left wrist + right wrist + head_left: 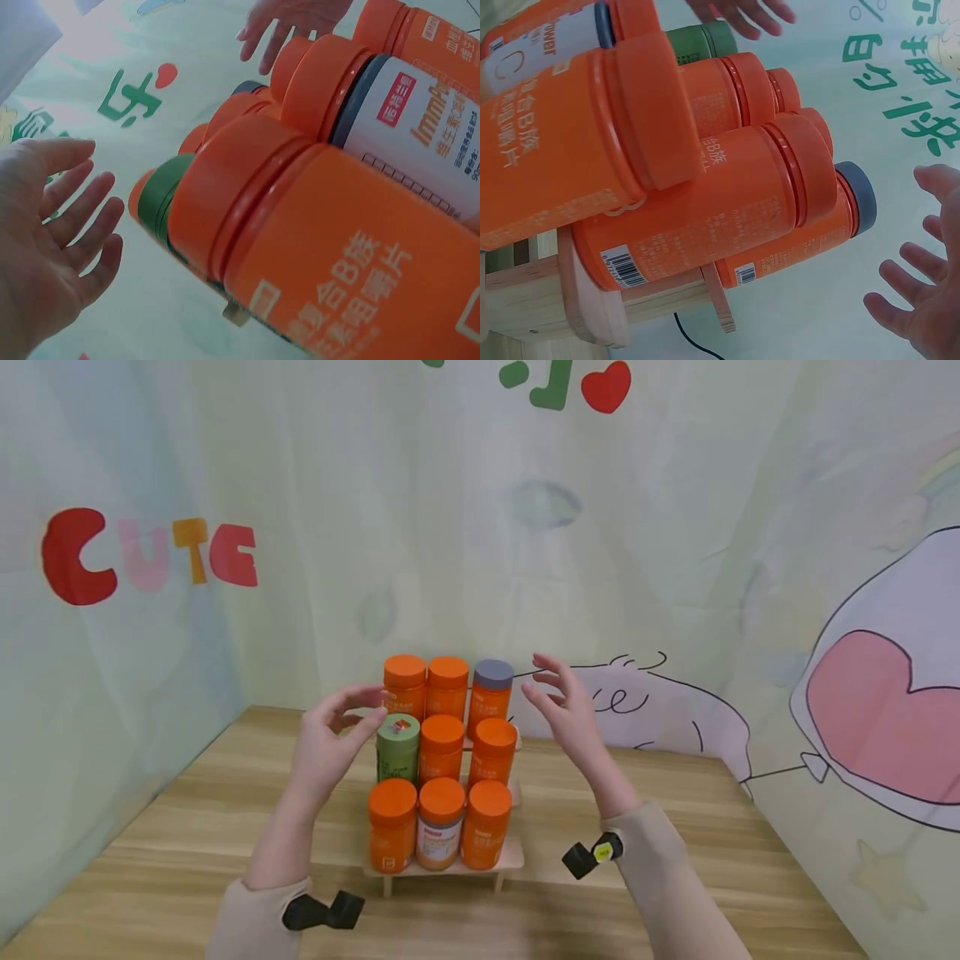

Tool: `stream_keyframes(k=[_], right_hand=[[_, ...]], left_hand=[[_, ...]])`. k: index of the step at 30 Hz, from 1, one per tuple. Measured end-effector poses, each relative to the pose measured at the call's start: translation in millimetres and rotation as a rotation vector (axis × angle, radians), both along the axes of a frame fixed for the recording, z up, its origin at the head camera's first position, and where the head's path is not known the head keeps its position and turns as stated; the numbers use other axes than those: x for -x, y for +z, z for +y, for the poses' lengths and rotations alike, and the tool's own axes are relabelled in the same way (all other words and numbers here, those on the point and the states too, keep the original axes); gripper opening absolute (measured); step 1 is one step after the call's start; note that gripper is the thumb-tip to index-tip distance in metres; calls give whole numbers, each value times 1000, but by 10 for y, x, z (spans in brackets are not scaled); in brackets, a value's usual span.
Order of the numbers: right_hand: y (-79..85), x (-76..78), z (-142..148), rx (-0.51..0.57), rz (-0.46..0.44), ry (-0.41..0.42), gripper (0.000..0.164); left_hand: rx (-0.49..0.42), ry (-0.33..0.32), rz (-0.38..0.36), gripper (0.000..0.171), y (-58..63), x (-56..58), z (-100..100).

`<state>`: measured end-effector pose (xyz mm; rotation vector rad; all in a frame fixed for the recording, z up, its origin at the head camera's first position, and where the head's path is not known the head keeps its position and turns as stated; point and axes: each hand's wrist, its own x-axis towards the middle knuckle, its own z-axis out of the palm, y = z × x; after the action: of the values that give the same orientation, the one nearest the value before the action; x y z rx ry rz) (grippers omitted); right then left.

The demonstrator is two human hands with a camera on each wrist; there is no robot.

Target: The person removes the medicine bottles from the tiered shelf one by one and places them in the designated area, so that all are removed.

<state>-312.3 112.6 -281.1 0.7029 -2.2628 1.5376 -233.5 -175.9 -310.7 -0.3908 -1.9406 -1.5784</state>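
Three stepped rows of supplement bottles stand on a wooden tiered stand (512,857). At the left end of the middle row is a green bottle (397,750); my left hand (326,739) hovers beside it, fingers loosely bent and holding nothing. My right hand (570,710) is raised to the right of the grey-capped orange bottle (491,695) in the back row, its fingers spread and apart from it. A white-labelled bottle (439,842) stands in the front row between two orange ones. In the left wrist view, a gap separates the hand (45,225) from the green cap (161,196).
The stand sits on a wood-grain table (622,877). Behind and beside it hang printed cloth walls (337,527) with letters and cartoon shapes. A thin dark cable (692,341) runs below the stand in the right wrist view.
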Motion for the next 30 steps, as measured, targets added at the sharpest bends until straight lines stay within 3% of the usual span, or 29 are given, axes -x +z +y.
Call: stream_keyframes(k=[4, 8, 12, 15, 30], right_hand=[[38, 57, -8, 4, -55, 33, 53], [33, 116, -11, 6, -77, 59, 55], [2, 167, -23, -2, -100, 85, 56], [-24, 191, -37, 19, -129, 125, 57], [-91, 256, -113, 41, -200, 249, 59]], left_hand=[[-30, 36, -93, 33, -52, 24, -112], [-40, 17, -217, 39, -143, 60, -224], [11, -13, -367, 45, -240, 81, -303], [38, -20, -441, 46, -312, 107, -326], [-3, -82, -551, 56, -564, 315, -318]])
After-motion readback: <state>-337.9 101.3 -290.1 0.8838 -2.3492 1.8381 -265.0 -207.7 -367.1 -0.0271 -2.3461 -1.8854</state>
